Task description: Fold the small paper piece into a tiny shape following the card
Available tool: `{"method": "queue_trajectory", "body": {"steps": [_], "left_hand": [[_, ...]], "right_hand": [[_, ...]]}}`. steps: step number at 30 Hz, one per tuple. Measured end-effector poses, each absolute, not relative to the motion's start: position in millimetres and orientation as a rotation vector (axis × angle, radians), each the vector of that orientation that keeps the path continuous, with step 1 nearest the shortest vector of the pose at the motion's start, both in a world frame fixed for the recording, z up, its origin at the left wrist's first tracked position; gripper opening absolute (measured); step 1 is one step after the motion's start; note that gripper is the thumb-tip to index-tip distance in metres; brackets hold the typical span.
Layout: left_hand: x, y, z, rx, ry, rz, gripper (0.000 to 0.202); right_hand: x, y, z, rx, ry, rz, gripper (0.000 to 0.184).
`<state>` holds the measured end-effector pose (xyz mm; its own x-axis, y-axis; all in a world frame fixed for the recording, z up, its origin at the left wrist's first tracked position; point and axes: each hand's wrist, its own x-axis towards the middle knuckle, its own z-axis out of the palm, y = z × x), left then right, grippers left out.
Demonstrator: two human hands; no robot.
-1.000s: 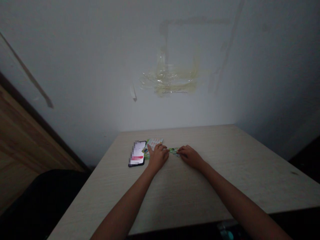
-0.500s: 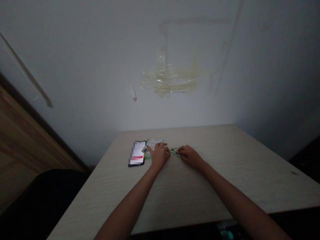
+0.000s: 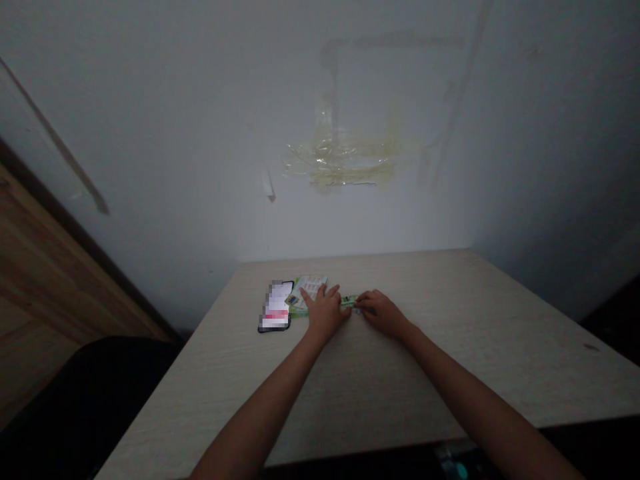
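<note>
On the pale wooden table point(image 3: 400, 373) lies a small green printed strip point(image 3: 349, 301) between my two hands. My left hand point(image 3: 326, 312) rests flat on the table with its fingers spread, pressing the strip's left end and touching a green and white printed leaflet point(image 3: 307, 288). My right hand point(image 3: 383, 312) has its fingers curled in a pinch on the strip's right end. Both forearms reach in from the near edge.
A phone point(image 3: 277, 307) with a lit screen lies face up just left of the leaflet. A white wall with old tape residue point(image 3: 345, 160) stands behind the table. A dark chair point(image 3: 85, 400) sits at the lower left, beside a wooden panel point(image 3: 40, 280).
My left hand has shifted slightly right and flattened, its fingers now spread over the strip's left end. My right hand stays on the strip.
</note>
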<state>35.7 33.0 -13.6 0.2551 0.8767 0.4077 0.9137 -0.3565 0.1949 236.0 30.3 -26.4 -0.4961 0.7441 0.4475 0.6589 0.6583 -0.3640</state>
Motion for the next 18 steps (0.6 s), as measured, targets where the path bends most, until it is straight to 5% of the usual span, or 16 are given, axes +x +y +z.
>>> {"method": "queue_trajectory", "body": {"steps": [18], "left_hand": [[42.0,25.1,-17.3,-2.402,-1.703,-0.659,0.054]], "right_hand": [[235.9,31.0,-26.4,-1.076,-2.271,0.242,0.029]]}}
